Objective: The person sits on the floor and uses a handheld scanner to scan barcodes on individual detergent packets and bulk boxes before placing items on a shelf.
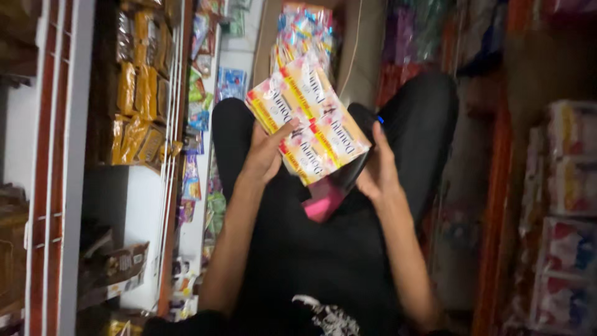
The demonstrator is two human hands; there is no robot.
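A stack of flat cream packets with yellow and red bands (311, 118) is held up over my lap, tilted. My left hand (266, 155) grips its lower left edge, thumb on top. My right hand (376, 168) is at the lower right, holding a dark flat object (354, 169) under the packets; a pink thing (323, 202) shows just below. Which of these the right fingers touch is blurred. I sit with my black trousers (323, 249) filling the middle of the view.
A shelf at left (62, 155) carries yellow and brown snack packs (140, 93), with small sachets hanging along its edge (193, 180). A cardboard box with colourful packets (305, 28) stands ahead. Wrapped white and red packs (569, 211) are stacked at right.
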